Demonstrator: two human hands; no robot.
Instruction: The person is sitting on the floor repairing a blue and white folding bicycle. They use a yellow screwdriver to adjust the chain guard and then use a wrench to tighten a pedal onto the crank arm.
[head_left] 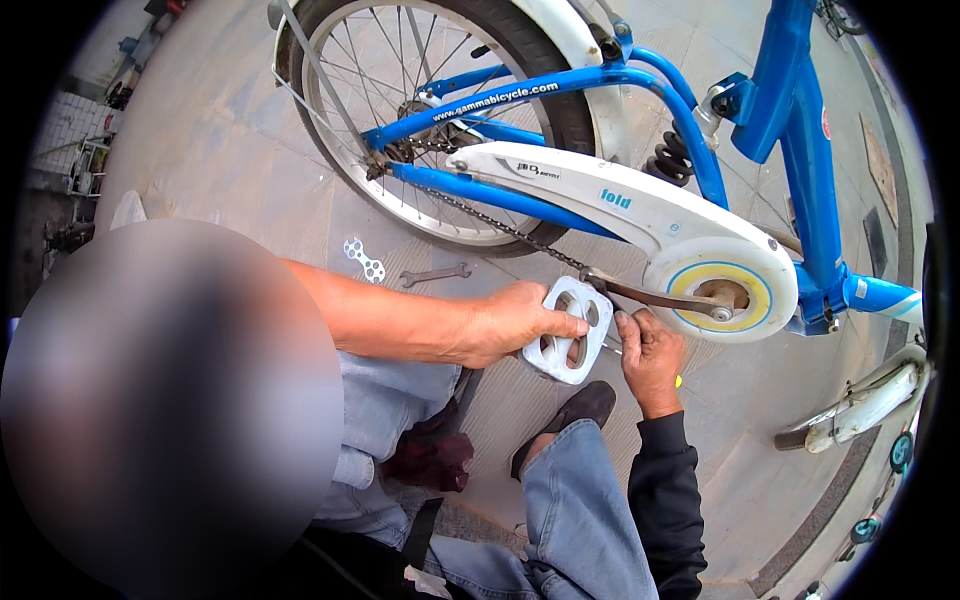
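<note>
My left hand (512,322) grips a pale grey bicycle pedal (592,312), its thumb lying across the top. The pedal sits at the end of the crank arm (660,298), beside the white chain guard (600,198). Close to the pedal's right side, my right hand (652,352) is closed, fingers curled. A thin metal piece shows between it and the pedal; what the fingers hold is mostly hidden. On the ground left of the pedal lie a silver multi-hole bone wrench (363,260) and an open-ended wrench (436,275).
The blue bicycle frame (806,150) and rear wheel (440,110) fill the far side. A white mudguarded wheel (862,410) is at the right. Dark red cloth (430,462) lies by jeans-clad legs (580,500) and a dark shoe (575,415). A blurred round patch covers the lower left.
</note>
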